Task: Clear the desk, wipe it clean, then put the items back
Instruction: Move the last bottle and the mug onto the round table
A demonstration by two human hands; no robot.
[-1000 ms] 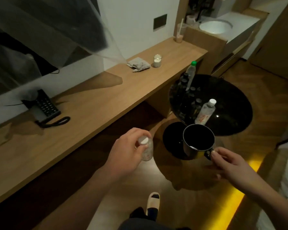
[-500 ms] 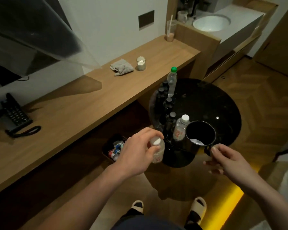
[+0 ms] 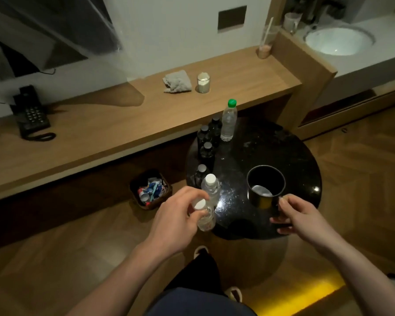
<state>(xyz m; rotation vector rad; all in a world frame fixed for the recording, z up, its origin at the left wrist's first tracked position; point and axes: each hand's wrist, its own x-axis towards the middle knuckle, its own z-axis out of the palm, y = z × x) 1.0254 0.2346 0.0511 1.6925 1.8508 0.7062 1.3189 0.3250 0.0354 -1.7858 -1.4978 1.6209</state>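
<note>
My left hand (image 3: 176, 215) grips a small clear bottle with a white cap (image 3: 205, 216) at the near left edge of the round black side table (image 3: 283, 151). My right hand (image 3: 299, 216) pinches the handle of a black mug (image 3: 265, 185) that sits on the table's near side. A second white-capped bottle (image 3: 211, 187) stands just behind the held one. Further back on the table stand a green-capped water bottle (image 3: 229, 120) and several dark bottles (image 3: 206, 144). The long wooden desk (image 3: 100, 133) carries a grey cloth (image 3: 177, 81) and a candle glass (image 3: 203, 82).
A black phone (image 3: 31, 115) sits on the desk's left. A glass with a straw (image 3: 266, 42) stands at the desk's right end, beside a wooden partition and a white sink (image 3: 338, 41). A small bin of rubbish (image 3: 150, 189) sits on the floor under the desk.
Both hands moved forward over the side table. The mug came down from mid-air onto the tabletop, and the held bottle reached the table's near left edge.
</note>
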